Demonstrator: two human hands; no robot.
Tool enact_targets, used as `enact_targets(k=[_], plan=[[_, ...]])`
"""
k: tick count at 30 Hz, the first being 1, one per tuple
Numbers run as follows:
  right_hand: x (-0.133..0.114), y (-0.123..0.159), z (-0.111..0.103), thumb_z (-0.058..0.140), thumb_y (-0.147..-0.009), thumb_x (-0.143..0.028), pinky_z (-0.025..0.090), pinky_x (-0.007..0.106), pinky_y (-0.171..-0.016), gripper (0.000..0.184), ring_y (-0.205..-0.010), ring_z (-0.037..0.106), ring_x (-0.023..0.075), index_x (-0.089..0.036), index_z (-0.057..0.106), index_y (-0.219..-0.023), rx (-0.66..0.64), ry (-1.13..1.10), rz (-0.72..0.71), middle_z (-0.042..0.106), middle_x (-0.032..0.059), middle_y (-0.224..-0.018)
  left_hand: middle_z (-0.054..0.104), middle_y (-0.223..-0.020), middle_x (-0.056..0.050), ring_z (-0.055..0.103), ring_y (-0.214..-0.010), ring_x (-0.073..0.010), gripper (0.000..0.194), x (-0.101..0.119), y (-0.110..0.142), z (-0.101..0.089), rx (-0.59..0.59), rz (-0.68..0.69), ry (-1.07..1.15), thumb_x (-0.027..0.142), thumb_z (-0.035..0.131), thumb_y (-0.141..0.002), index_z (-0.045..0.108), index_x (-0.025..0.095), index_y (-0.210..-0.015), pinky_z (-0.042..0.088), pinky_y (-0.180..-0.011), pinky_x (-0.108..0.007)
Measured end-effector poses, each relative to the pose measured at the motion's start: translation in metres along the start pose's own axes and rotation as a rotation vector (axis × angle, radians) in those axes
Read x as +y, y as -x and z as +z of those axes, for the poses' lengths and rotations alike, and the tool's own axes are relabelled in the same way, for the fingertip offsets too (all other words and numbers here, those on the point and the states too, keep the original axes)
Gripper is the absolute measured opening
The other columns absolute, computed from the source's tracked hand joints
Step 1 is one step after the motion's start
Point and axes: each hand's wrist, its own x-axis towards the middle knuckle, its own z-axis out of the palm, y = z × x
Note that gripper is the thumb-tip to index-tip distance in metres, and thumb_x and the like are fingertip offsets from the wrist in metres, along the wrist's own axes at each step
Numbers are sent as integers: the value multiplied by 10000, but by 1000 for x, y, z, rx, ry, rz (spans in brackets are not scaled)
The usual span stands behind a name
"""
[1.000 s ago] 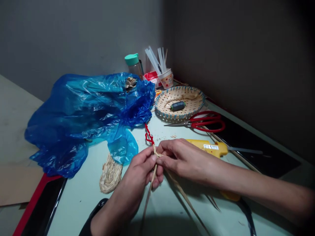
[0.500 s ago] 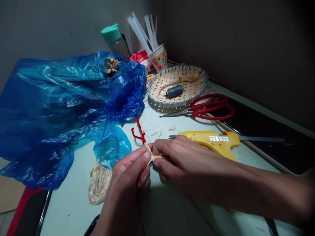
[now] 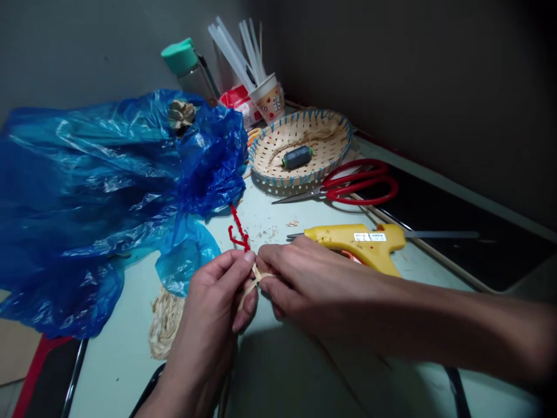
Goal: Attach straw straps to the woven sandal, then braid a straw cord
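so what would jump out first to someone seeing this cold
Probably the big crumpled blue plastic bag filling the left of the table. Then the left hand and right hand pinching a pale straw strand tied to red cord at front centre, with a yellow glue gun and red scissors behind them on the right.
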Motion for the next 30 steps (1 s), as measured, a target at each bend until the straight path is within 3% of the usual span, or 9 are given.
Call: enact_targets(k=[7, 13, 20, 30], plan=[[-3, -2, 1, 541, -857, -172, 234, 251, -471, 177, -543, 436, 123, -167, 566, -681, 3, 135, -11, 542, 9, -576, 384, -478, 94, 266, -403, -15, 225, -8, -1, 2, 48, 112, 21, 288, 718, -797, 567, 152, -700, 209, -401, -144], [-8, 0, -5, 548, -841, -134, 266, 227, -480, 186, -568, 513, 128, -162, 574, -658, -23, 36, 12, 575, 11, -582, 411, -460, 73, 271, -385, -49, 175, -6, 5, -4, -75, 42, -28, 325, 622, -869, 573, 178, -785, 189, -373, -179], [-2, 4, -2, 507, -893, -201, 241, 250, -480, 235, -658, 576, 156, -176, 586, -673, -25, -13, -10, 628, 24, -626, 467, -623, 56, 295, -465, -34, 131, -5, 14, -12, -116, 66, -23, 262, 682, -816, 607, 169, -870, 216, -417, -161], [-2, 2, -6, 514, -891, -153, 270, 263, -526, 129, -728, 576, 190, -154, 575, -777, -87, 116, -43, 652, 40, -674, 405, -514, 86, 232, -399, -21, 245, -8, 11, -9, 0, 16, 5, 304, 764, -720, 632, 145, -852, 174, -374, -162]])
